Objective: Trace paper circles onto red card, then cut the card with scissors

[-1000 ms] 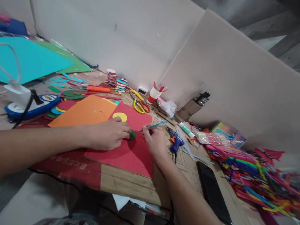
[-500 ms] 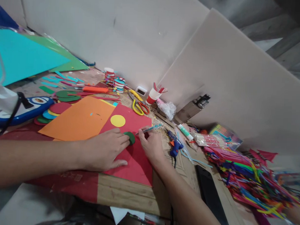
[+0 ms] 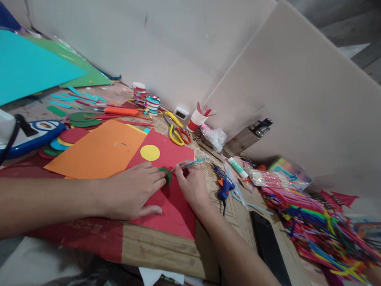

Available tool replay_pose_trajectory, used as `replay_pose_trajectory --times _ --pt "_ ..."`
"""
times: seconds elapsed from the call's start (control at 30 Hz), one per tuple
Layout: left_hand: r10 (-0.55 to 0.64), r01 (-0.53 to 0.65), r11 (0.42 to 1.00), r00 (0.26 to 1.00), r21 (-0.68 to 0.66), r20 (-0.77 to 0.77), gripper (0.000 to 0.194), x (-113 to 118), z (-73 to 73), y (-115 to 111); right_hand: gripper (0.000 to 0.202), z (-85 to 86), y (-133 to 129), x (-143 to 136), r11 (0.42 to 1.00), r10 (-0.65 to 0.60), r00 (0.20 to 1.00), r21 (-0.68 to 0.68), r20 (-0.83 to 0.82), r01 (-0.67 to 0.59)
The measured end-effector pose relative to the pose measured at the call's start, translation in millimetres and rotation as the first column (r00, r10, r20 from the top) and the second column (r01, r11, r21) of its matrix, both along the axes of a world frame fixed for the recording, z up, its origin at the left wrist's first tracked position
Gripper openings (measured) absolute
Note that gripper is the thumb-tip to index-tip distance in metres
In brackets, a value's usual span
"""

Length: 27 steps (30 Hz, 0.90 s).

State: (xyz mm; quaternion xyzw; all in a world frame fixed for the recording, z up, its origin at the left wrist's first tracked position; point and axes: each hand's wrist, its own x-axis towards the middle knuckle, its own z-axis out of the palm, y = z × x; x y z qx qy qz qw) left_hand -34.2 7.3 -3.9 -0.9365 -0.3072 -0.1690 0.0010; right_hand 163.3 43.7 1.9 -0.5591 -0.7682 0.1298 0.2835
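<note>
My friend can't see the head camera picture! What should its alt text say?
A person's left hand touches a green disc on red paper, while the right hand holds a pen, tip near the disc's edge. A yellow disc and orange paper lie nearby; a blue glue gun lies to the right.

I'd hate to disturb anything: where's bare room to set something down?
Cardboard shows bare along the near edge of the red paper, and between black device and right forearm. Crowded: beyond the paper, with scissors and cup; far right, with pipe cleaners.
</note>
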Motion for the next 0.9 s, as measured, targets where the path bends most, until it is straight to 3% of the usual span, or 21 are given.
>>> replay_pose_trajectory --times 0.57,0.73,0.9 --pt "0.028 -0.028 0.999 1.000 -0.034 0.000 0.062 1 -6.6 -3 0.028 -5.0 8 -9 0.999 0.030 1.000 0.039 -0.009 -0.030" --pt "0.032 -0.031 0.998 0.999 -0.048 0.005 0.071 1 -6.6 -3 0.026 -6.3 12 -14 0.999 0.035 0.999 0.025 -0.016 -0.034" --pt "0.020 -0.020 0.989 1.000 -0.146 -0.004 0.083 -1 -3.4 -4 0.024 -6.0 14 -19 0.998 0.059 0.998 0.029 -0.004 -0.059"
